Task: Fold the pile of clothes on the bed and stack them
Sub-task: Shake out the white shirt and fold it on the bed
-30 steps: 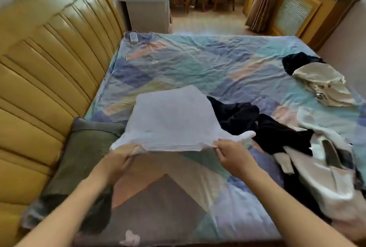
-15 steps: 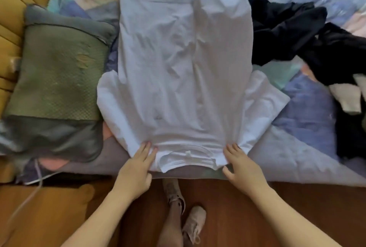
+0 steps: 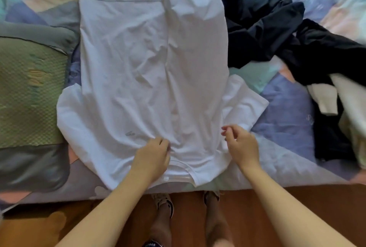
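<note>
White T-shirt lies spread on the bed, its long axis running straight away from you: collar at the near edge by your wrists, hem at the far end. Its right side is doubled over lengthwise, leaving a raised ridge down the middle. Your left hand rests on the cloth just beyond the collar, fingers curled down into the fabric; whether they actually pinch a fold you cannot tell from this angle. Your right hand hovers just above the shirt's right shoulder, fingers loosely curled and holding nothing, with the right sleeve fanned out beyond its fingertips.

Left of your left hand the other sleeve reaches almost to the green pillow, so there is little room on that side. Right of your right hand a stretch of bare bedspread lies open before the heap of dark clothes and pale garments, which touches the shirt's far right edge. The near edge of the mattress sits just behind your wrists, with wooden floor and your shoes below.

Compared with half a second ago, both hands have left the collar corners: the left has moved inward onto the chest, and the right has lifted off and let go. The shirt itself has not shifted.
</note>
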